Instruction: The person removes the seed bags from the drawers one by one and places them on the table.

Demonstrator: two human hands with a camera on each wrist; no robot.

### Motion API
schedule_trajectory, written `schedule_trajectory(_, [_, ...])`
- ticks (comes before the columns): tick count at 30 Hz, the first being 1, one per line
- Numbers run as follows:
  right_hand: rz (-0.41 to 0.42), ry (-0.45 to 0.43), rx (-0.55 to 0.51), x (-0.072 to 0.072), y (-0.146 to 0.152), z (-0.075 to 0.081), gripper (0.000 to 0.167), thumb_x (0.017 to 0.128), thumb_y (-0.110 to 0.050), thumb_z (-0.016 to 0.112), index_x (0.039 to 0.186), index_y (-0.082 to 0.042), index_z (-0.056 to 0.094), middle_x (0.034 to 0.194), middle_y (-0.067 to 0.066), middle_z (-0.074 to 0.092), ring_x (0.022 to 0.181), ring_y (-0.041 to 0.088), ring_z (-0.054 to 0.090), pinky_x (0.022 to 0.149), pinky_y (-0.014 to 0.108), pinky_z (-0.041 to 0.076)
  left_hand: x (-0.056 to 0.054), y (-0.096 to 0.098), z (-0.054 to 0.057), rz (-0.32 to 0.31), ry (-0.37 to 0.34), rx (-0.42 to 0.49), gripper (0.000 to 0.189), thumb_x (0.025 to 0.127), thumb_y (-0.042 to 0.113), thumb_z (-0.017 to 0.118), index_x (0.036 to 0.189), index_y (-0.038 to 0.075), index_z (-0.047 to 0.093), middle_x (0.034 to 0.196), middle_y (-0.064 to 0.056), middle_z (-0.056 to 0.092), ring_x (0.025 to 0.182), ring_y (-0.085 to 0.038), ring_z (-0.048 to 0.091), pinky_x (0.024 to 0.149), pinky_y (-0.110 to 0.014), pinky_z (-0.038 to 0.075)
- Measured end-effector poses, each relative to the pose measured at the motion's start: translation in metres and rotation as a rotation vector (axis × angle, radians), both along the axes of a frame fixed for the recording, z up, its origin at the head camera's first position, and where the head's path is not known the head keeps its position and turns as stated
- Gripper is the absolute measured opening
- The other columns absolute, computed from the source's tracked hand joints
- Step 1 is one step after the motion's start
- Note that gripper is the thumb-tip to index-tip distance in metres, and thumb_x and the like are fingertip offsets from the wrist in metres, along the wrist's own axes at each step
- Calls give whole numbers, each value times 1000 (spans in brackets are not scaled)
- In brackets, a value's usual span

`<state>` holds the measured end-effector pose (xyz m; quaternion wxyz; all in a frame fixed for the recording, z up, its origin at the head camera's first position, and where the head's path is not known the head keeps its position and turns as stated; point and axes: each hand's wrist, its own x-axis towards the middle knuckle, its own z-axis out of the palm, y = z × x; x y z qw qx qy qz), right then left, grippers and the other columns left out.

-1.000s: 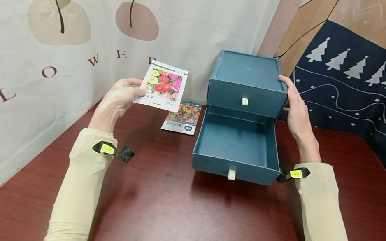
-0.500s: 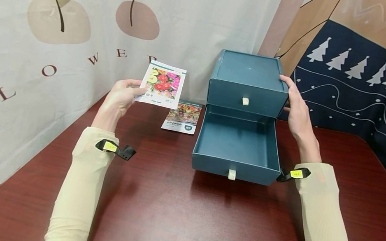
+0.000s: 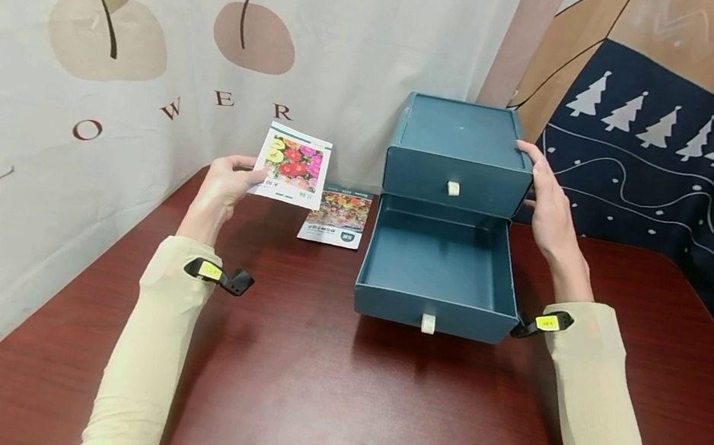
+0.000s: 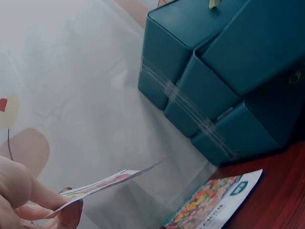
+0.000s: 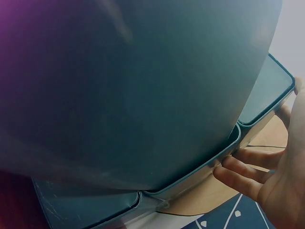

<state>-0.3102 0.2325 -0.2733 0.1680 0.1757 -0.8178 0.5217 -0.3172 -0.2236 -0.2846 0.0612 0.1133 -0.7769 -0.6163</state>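
Observation:
My left hand [image 3: 221, 187] pinches a flower seed packet [image 3: 293, 167] by its left edge, thumb on top. In the left wrist view that packet [image 4: 107, 183] appears nearly edge-on, above the table. A second seed packet [image 3: 337, 218] lies on the table below it, partly covered in the head view. To the right stands a blue drawer unit [image 3: 464, 129] with a pulled-out drawer [image 3: 438, 258], bare inside. My right hand [image 3: 552, 213] rests against the unit's right side, one fingertip at the top edge. In the right wrist view its fingers [image 5: 243, 181] lie fairly straight along the side wall.
The dark red table [image 3: 384, 411] extends in front of the drawer unit. A white curtain [image 3: 357, 38] hangs behind and to the left, a navy tree-patterned cloth [image 3: 670, 169] to the right. Clear tape [image 4: 171, 90] runs along the unit's side.
The held packet has shifted slightly left and down with my left hand. My right hand, the drawer unit and the packet on the table have stayed in place.

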Motion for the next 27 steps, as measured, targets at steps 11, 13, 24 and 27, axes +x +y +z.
schedule_trajectory(11, [9,1,-14,-1,0,-1,54,109,-48,19,157,-29,36,163,2,29,133,37,38,106,73,28,-11,-10,-22,68,-36,-47,43,99,15,65,135,-6,59,105,-10,61,74,-5,57,71,-20,46])
schedule_trajectory(13, [10,1,-14,-1,0,-1,54,109,-48,20,157,-29,36,163,2,29,134,37,37,106,73,27,-13,-12,-26,82,-41,-48,42,98,16,67,134,-5,60,98,-6,62,72,-4,57,71,-20,47])
schedule_trajectory(24, [16,-5,-18,-1,0,-1,54,109,-48,19,157,-29,35,164,1,28,135,36,36,106,72,27,-19,-14,-41,100,-26,-39,40,97,15,69,132,-5,62,99,-8,62,69,-4,58,91,-38,50])
schedule_trajectory(27, [13,-6,-16,-1,0,0,54,109,-48,19,157,-29,35,164,1,28,135,36,36,107,72,27,-20,-14,-45,100,-31,-46,40,98,14,68,132,-4,62,102,-9,63,68,-3,58,92,-40,50])
